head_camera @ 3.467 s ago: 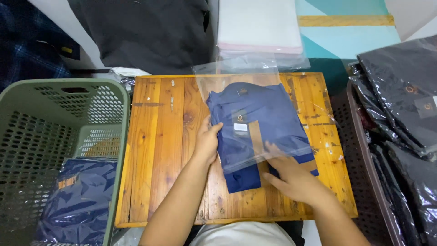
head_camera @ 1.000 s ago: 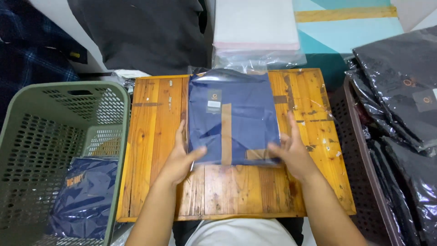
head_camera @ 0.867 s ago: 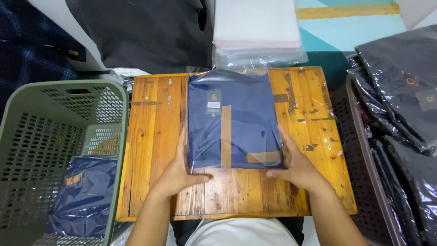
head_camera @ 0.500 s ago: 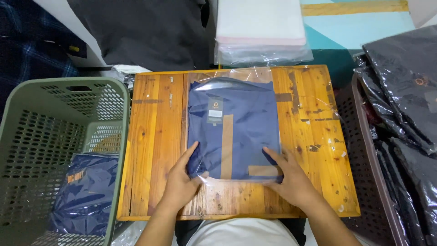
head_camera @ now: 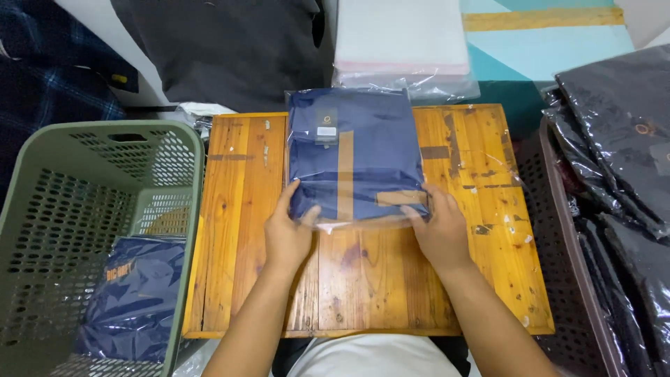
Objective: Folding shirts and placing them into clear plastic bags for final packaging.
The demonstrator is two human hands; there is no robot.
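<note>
On wooden table (head_camera: pixel 363 279), curled fingers (head_camera: pixel 301 209) gripping bagged garment (head_camera: pixel 356 157)

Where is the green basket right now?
In the head view, the green basket stands at the left, right beside the wooden table, with a bagged navy garment lying inside it.

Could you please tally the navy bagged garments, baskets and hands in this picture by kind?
Navy bagged garments: 2, one on the table, one in the green basket
Baskets: 2, green basket, brown basket
Hands: 2, left hand, right hand
Total: 6
</note>
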